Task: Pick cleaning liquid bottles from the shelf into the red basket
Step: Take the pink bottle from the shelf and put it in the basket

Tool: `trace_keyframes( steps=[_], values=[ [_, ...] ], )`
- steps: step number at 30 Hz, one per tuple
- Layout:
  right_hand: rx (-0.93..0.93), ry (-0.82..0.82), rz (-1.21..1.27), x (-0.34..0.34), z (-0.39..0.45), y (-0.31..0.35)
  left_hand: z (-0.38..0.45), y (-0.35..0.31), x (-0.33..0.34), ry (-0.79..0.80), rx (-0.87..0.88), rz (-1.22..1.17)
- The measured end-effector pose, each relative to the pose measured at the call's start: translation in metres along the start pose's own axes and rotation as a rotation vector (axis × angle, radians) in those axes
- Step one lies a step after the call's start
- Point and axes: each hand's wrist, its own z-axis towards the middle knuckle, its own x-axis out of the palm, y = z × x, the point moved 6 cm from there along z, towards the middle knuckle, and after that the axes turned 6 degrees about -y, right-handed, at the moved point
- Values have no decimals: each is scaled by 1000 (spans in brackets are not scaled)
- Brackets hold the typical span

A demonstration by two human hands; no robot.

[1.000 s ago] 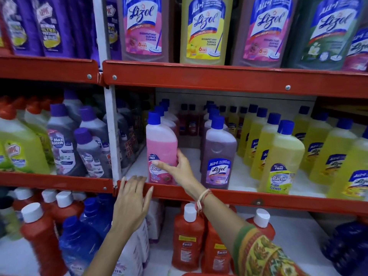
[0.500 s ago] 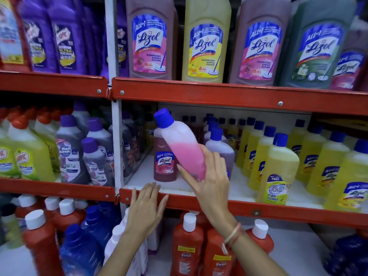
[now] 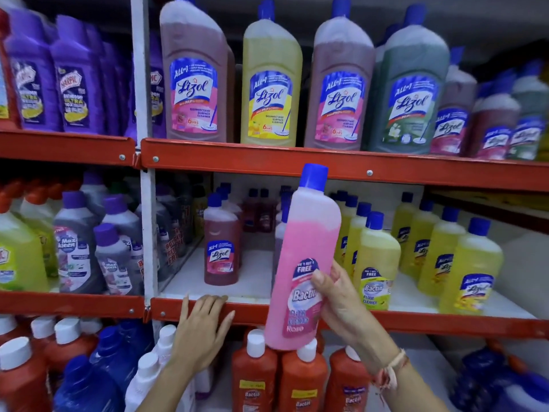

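Note:
My right hand (image 3: 338, 301) grips a pink Bactin bottle (image 3: 306, 251) with a blue cap around its lower half. The bottle stands almost upright in the air, in front of the middle shelf's red front edge (image 3: 416, 322). My left hand (image 3: 202, 325) rests flat with spread fingers on that same red edge, left of the bottle, holding nothing. The red basket is not in view.
A dark pink Lizol bottle (image 3: 221, 251) stands alone on the middle shelf behind my left hand. Yellow bottles (image 3: 377, 263) fill the shelf's right side. Large Lizol bottles (image 3: 270, 84) line the top shelf. Orange Bactin bottles (image 3: 303, 379) with white caps stand below. A white upright post (image 3: 145, 203) divides the bays.
My right hand has pulled the pink bottle off the middle shelf toward me and turned it from tilted to nearly upright. My left hand has stayed on the shelf edge.

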Motion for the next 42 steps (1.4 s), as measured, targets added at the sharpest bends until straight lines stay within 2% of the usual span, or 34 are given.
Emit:
trace_keyframes(
  steps=[7,12,14,17,20,23,25,28,31,42],
  values=[
    [149,198,113,-10,-29,7,1,-4,2,3,-21,33],
    [115,156,70,-27,-40,20,6,-26,-20,61,-168,-43],
    [85,103,44,-34,-45,24,11,-57,-50,-11,-149,-200],
    [39,-11,-80,-41,-53,28,21,-117,-110,-83,-86,-700],
    [-22,-85,-187,-44,-61,28,26,-170,-159,18,18,-1100],
    [-77,-147,-294,-48,-70,23,18,-199,-172,172,112,-1229],
    [-83,-187,-342,-53,-76,17,14,-202,-167,143,74,-1199],
    [-56,-224,-385,-64,-91,2,4,-194,-145,88,-75,-1236],
    [39,-242,-452,-80,-109,-25,-16,-187,-108,167,-197,-1286],
    [438,-307,-673,-169,-205,-169,-151,-162,49,481,-453,-1156]
  ],
)
